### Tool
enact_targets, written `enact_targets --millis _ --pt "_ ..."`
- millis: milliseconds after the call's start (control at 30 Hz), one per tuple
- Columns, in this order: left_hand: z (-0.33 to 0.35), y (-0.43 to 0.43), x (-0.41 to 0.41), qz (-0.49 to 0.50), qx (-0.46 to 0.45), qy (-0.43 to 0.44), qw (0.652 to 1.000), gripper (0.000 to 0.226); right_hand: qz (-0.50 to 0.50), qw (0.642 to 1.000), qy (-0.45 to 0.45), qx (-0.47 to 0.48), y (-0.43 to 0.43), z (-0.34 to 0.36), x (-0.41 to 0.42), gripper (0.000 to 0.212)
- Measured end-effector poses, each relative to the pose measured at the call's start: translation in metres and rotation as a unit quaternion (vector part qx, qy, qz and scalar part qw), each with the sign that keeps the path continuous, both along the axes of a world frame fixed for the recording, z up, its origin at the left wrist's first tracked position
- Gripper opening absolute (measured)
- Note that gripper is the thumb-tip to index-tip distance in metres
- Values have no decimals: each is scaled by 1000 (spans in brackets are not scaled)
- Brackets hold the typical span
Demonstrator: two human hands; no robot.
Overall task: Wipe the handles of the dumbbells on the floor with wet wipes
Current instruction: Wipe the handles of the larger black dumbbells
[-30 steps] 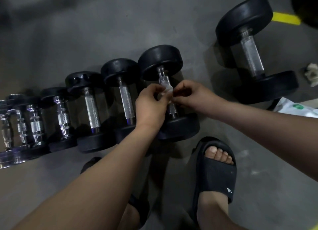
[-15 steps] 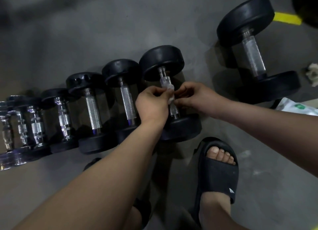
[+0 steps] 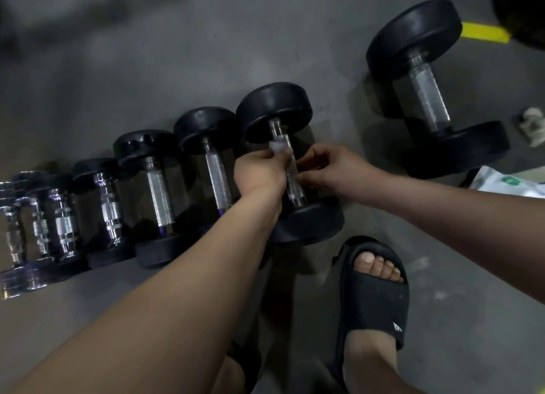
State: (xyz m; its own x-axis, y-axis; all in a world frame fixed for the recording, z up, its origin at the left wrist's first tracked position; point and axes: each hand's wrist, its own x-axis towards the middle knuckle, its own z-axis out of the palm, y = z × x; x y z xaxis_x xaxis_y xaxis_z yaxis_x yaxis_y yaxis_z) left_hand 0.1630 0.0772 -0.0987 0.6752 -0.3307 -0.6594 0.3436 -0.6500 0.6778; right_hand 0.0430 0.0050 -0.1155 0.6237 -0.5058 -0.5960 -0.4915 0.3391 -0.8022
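Right of the row (image 3: 159,193) of smaller ones on the floor, my left hand (image 3: 259,172) pinches the wipe (image 3: 278,147) at the far part of the handle (image 3: 291,174) of the last dumbbell (image 3: 274,110), my right hand (image 3: 333,166) curls beside that handle, gripping I cannot tell what, and a bigger dumbbell (image 3: 427,99) lies apart, far right.

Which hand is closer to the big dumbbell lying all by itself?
The right hand. It is at the wiped handle's side facing the big dumbbell, apart from it. The left hand pinches the wipe on the handle's other side.
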Motion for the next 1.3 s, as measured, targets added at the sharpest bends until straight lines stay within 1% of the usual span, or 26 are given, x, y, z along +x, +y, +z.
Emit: enact_targets --millis 67,133,167,200,267,300,367,433,500,567,633,667,700,733,800,867,967,1067,1133,1167,1300 --pt "0 -4 2 27 6 10 1000 15 5 1000 1 -7 0 -1 -1 17" --pt "1 -2 4 53 -4 51 997 18 6 1000 4 -8 -1 -5 -2 18" --pt "1 -1 5 54 -8 64 996 21 5 1000 3 -3 -1 -6 -2 18" --pt "3 0 6 38 -5 53 998 26 3 1000 0 1 0 -6 -2 18" --pt "8 3 4 -32 10 -8 999 38 1 1000 -2 -2 0 -6 -2 18" --pt "11 5 3 -70 9 -37 997 38 0 1000 -1 -4 0 -5 -2 18" --pt "16 11 2 -149 -23 -78 986 27 3 1000 -2 -4 -1 -5 -2 18" --pt "19 16 1 -240 -44 -131 961 30 8 1000 -7 2 -1 -3 -2 19" --pt "15 18 3 -302 -37 -209 929 15 10 1000 -13 1 -1 -2 -2 20" --pt "9 16 6 -328 -24 -281 902 19 -6 1000 -18 23 0 -3 -3 16" --pt "5 16 7 -323 -18 -319 891 19 -47 993 -35 103 1 -3 -4 7" --pt "4 17 6 -313 -17 -328 891 16 -64 989 -39 128 1 -3 -3 9" --pt "3 19 5 -300 -14 -332 894 14 -72 989 -35 120 1 -4 -1 15" --pt "3 21 4 -288 -13 -328 900 13 -76 994 -25 81 1 -5 2 20" --pt "1 25 5 -278 -13 -316 907 13 -83 996 -6 -30 3 -7 11 23" --pt "3 28 7 -289 -14 -297 910 15 -81 990 6 -114 5 -9 20 22" --pt "10 33 11 -304 -2 -292 907 20 -85 983 -2 -165 9 -11 24 16" --pt "17 44 16 -310 41 -303 900 18 -110 976 2 -188 12 -11 23 13" --pt "17 55 20 -339 63 -319 883 17 -113 974 16 -197 13 -12 23 7" --pt "16 60 20 -367 70 -328 868 18 -109 973 27 -204 12 -12 23 5" --pt "12 72 16 -491 85 -361 788 34 -78 973 45 -213 17 -10 20 21"
